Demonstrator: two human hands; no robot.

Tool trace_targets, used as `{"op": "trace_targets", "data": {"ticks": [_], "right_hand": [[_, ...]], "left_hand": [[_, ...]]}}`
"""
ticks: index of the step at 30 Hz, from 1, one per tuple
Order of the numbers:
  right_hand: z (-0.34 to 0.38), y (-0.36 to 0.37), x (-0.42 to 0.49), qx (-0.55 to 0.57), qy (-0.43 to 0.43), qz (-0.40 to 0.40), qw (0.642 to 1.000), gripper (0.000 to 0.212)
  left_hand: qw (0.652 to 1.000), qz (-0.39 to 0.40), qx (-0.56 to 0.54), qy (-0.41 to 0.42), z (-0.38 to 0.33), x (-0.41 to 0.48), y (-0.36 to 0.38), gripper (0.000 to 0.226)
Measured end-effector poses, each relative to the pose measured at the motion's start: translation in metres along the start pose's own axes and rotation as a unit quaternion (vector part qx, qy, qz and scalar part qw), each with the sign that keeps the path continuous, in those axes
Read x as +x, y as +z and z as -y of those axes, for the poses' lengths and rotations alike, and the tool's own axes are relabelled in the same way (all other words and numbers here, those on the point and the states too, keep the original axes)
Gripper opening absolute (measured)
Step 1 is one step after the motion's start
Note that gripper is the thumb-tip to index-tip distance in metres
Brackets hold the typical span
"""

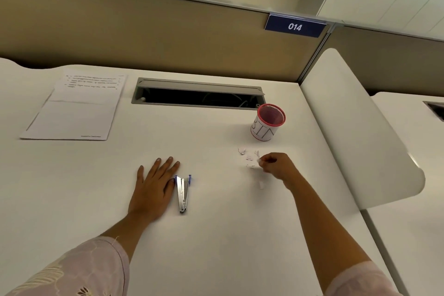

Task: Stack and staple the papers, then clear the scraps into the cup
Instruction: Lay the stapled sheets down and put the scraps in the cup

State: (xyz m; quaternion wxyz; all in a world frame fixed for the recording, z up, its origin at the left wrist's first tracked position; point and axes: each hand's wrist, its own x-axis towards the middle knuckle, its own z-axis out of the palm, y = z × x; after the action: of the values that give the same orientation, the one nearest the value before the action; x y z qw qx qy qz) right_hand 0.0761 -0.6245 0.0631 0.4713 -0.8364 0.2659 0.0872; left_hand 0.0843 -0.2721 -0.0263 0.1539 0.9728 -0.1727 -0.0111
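A stack of white papers (77, 108) lies at the far left of the desk, printed lines at its top. A silver stapler with blue ends (183, 192) rests in the middle, its jaws hinged apart. My left hand (153, 187) lies flat on the desk, fingers spread, just left of the stapler. Small white paper scraps (248, 158) are scattered to the right, in front of a red mesh cup (269, 122) wrapped in paper marked "BIN". My right hand (276, 166) has its fingers pinched on a scrap at the right edge of the pile.
A long cable slot (199, 94) opens in the desk behind the cup. A beige partition with a blue "014" sign (295, 26) stands at the back. A white rounded divider (360, 127) borders the desk on the right.
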Motion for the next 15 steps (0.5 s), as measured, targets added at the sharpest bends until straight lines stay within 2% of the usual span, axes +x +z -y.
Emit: {"op": "trace_targets", "data": {"ticks": [3,8,12,15], "right_hand": [[0.021,-0.019,0.005,0.066,-0.020,0.019,0.997,0.001],[0.065,-0.052,0.029,0.096,-0.069,-0.030,0.993,0.018],[0.087,-0.066,0.058,0.003,-0.060,-0.109,0.992,0.017],[0.093,-0.061,0.067,-0.060,-0.028,-0.140,0.988,0.023]], "left_hand": [[1.000,0.001,-0.005,0.000,0.001,0.000,0.000,0.052],[1.000,-0.009,-0.017,0.004,0.001,-0.001,0.000,0.060],[1.000,-0.010,-0.021,0.004,0.001,-0.001,-0.001,0.060],[1.000,-0.009,-0.019,0.003,0.000,-0.002,-0.002,0.059]]}}
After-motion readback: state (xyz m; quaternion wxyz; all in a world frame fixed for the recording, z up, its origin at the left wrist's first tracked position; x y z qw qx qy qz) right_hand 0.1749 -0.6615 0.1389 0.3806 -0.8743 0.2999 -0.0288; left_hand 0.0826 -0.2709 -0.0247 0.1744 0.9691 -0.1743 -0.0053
